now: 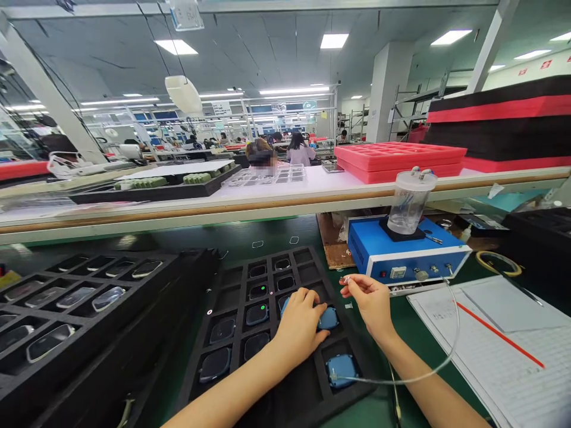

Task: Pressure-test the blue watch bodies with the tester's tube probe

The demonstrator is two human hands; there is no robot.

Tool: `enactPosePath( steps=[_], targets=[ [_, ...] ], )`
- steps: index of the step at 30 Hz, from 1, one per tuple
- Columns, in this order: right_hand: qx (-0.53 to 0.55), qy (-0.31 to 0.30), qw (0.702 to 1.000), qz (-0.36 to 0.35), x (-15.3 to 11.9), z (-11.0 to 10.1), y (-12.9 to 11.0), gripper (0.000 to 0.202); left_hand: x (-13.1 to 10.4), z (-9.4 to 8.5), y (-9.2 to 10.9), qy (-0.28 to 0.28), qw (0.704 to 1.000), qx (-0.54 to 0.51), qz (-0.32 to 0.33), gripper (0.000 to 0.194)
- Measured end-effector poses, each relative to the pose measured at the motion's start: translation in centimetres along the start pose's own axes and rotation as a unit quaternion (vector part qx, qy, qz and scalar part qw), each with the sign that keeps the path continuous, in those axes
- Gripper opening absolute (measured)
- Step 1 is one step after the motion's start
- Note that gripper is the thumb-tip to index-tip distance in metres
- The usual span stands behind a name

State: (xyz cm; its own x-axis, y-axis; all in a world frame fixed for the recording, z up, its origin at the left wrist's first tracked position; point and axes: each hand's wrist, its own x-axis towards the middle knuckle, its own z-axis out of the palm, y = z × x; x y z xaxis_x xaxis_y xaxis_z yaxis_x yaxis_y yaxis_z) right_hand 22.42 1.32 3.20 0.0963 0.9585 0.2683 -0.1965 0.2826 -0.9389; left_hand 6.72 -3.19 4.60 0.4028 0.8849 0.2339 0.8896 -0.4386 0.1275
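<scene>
My left hand [300, 324] reaches over a black foam tray [307, 386], thumb and forefinger closed around the edge of a blue square-shaped housing [329, 318] with rounded corners. Part of another blue piece peeks out beneath its fingers. To the right, above the tray's edge, my right hand [369, 302] pinches something tiny at its fingertips, too small to make out. A second blue housing [341, 370] sits in a lower right pocket, with the end of a clear thin tube [419, 379] over it. Dark square glass-faced pieces [222, 329] occupy several other pockets.
The tube runs from a blue control box [379, 246] bearing a clear canister [410, 205]. Papers [513, 351] with a red stick [499, 334] lie at right. Another black tray [89, 333] stands at left. A shelf edge [267, 208] crosses ahead, carrying red foam trays [397, 160].
</scene>
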Motion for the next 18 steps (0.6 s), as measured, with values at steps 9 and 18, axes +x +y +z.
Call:
enactPosePath(
  steps=[9, 18],
  targets=[
    [-0.029, -0.034, 0.999, -0.008, -0.4, 0.3, 0.5, 0.021, 0.0, -1.3, 0.4, -0.048, 0.998, 0.037, -0.028, 0.028],
    [-0.047, -0.036, 0.998, -0.003, -0.4, 0.3, 0.5, 0.022, -0.9, -2.7, -4.8, -0.082, 0.959, -0.074, -0.262, 0.037]
  ],
)
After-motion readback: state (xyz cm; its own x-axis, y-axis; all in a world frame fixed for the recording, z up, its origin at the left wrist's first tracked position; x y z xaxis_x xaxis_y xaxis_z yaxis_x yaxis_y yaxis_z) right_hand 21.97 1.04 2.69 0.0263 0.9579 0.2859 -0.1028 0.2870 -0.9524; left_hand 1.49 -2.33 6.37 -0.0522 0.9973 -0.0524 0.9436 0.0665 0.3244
